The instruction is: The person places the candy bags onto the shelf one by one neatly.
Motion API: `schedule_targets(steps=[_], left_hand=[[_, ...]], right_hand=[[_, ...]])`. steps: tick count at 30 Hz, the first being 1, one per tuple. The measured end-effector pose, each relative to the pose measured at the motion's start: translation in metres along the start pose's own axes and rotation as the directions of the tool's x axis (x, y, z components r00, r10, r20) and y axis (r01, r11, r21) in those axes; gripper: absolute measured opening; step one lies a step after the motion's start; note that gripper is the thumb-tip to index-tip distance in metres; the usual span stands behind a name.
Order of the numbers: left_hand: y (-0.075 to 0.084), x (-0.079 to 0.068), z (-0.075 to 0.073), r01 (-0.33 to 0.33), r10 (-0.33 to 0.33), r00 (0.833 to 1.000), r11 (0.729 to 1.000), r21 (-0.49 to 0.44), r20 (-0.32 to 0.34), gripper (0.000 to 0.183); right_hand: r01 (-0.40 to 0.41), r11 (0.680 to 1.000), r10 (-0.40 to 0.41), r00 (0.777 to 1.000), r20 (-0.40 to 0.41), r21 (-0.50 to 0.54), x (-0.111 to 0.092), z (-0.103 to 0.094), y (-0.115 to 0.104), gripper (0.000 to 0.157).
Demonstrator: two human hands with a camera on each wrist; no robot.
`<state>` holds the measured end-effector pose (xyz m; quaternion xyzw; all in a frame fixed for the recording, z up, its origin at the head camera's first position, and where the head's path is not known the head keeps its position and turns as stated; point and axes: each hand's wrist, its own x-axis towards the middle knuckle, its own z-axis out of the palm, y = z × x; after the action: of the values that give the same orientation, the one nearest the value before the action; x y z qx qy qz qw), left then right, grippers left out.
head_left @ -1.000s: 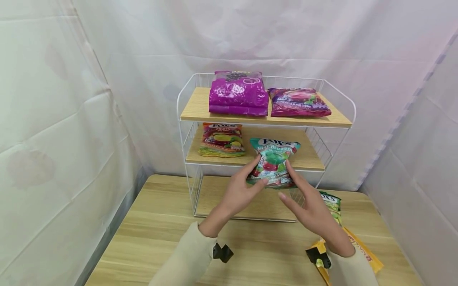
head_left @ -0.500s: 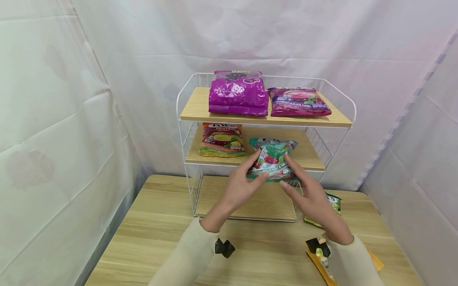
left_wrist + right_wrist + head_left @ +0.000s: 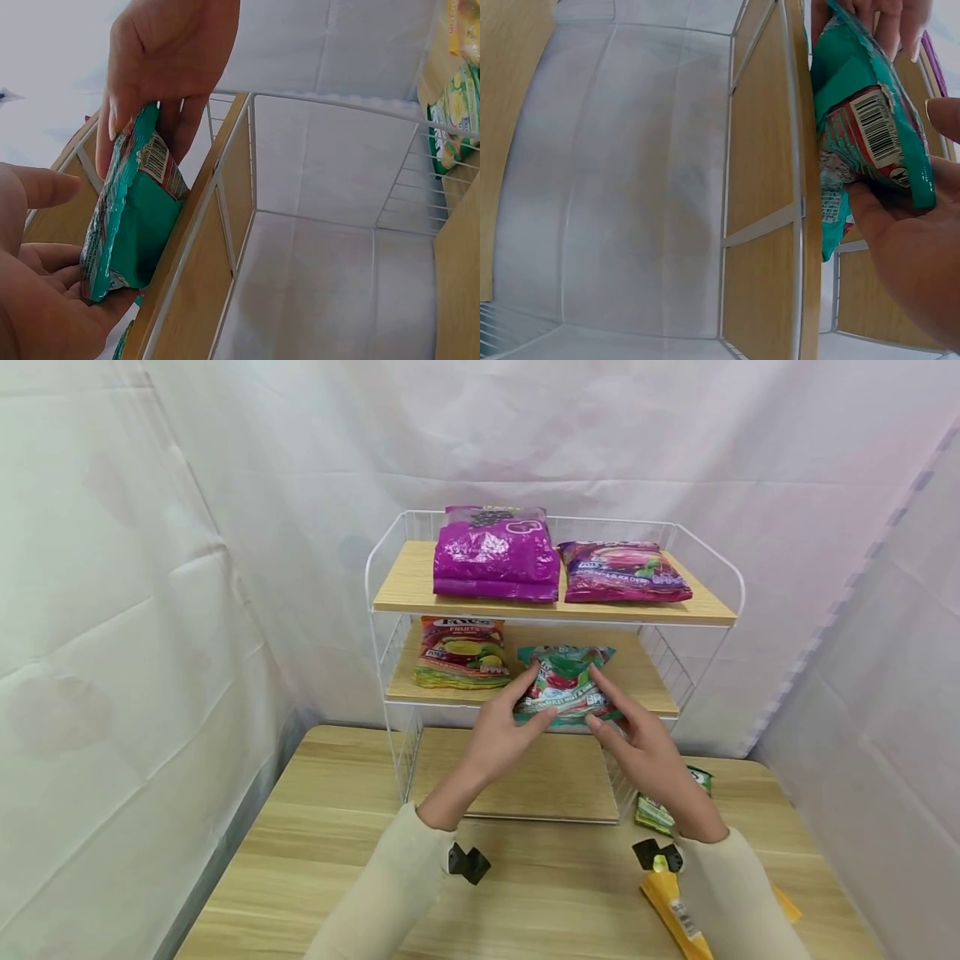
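A teal candy bag [image 3: 564, 685] lies at the front of the middle shelf, right of an orange-and-red candy bag [image 3: 462, 652]. My left hand [image 3: 498, 737] grips its left side, thumb near the lower edge. From the right, my right hand [image 3: 643, 747] holds the opposite side with thumb and fingers. In the left wrist view the teal bag [image 3: 135, 214] meets the shelf's front edge, its underside partly off the board. The right wrist view shows a barcode on the bag's underside [image 3: 877, 127], with fingers beneath it.
The white wire rack has a top shelf [image 3: 405, 589] bearing a purple grape bag [image 3: 497, 556] and a magenta candy bag [image 3: 625, 572]. A green bag [image 3: 654, 814] and yellow packaging [image 3: 675, 914] lie on the table [image 3: 300, 843] at the right.
Both hands have moved the teal bag slightly back, deeper over the middle shelf. Its near edge has risen, so it lies flatter. My right forearm now uncovers more of the green bag.
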<state>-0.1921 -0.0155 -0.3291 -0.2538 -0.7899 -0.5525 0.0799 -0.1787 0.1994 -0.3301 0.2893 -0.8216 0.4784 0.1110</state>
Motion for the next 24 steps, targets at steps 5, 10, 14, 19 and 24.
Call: schedule_targets(steps=[5, 10, 14, 19, 24], left_hand=[[0.002, 0.004, 0.001, -0.036, 0.036, 0.999, 0.999, 0.019, 0.0, 0.063], [0.002, 0.007, 0.0, -0.03, 0.03, 1.0, 0.998, 0.061, 0.005, 0.063], [0.002, 0.011, -0.003, -0.021, 0.014, 0.999, 0.988, 0.151, 0.044, 0.066], [0.002, 0.014, -0.004, -0.034, -0.005, 0.991, 0.957, 0.287, 0.132, 0.072], [-0.001, 0.013, -0.004, -0.086, 0.011, 0.984, 0.903, 0.42, 0.177, 0.074]], right_hand=[[-0.006, 1.0, 0.006, 1.0, -0.011, 0.027, 0.004, 0.0, -0.003, 0.056], [-0.007, 0.999, 0.008, 1.0, -0.022, 0.046, 0.008, -0.001, -0.014, 0.051], [-0.02, 0.999, 0.021, 0.999, -0.025, 0.026, 0.012, -0.001, -0.001, 0.05], [-0.026, 0.998, 0.023, 0.999, -0.035, -0.065, 0.015, -0.002, 0.016, 0.05], [0.031, 0.977, -0.043, 0.998, -0.052, -0.213, 0.014, 0.0, 0.021, 0.051]])
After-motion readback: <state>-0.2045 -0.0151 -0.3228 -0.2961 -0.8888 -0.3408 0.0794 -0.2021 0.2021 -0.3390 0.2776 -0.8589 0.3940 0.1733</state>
